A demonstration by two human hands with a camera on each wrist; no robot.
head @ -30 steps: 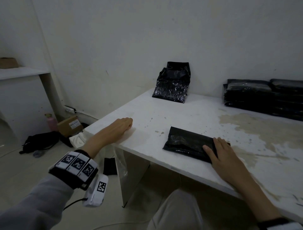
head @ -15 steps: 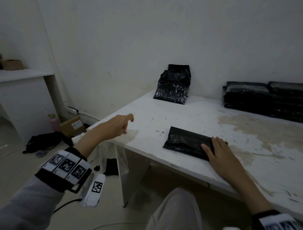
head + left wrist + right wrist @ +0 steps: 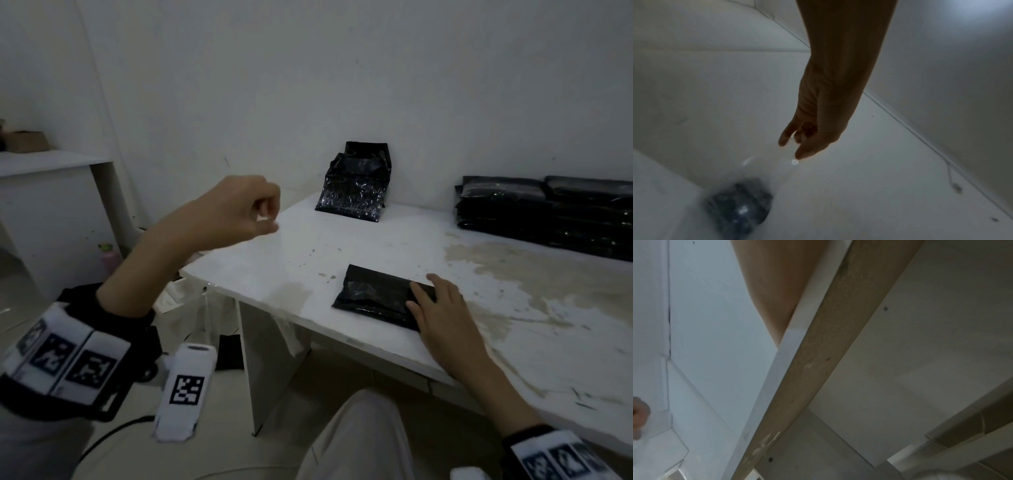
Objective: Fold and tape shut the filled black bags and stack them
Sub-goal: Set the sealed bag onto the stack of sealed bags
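Lifted off the table edge, my left hand now pinches a clear tape strip; my right hand presses flat on the folded bag near the table's front edge. I should keep the fold pinned and lay the tape squarely across the seam.

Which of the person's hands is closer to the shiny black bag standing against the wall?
The left hand: raised over the table's left corner, in front-left of the shiny black bag. The right hand rests flat on the folded black bag, at the near edge.
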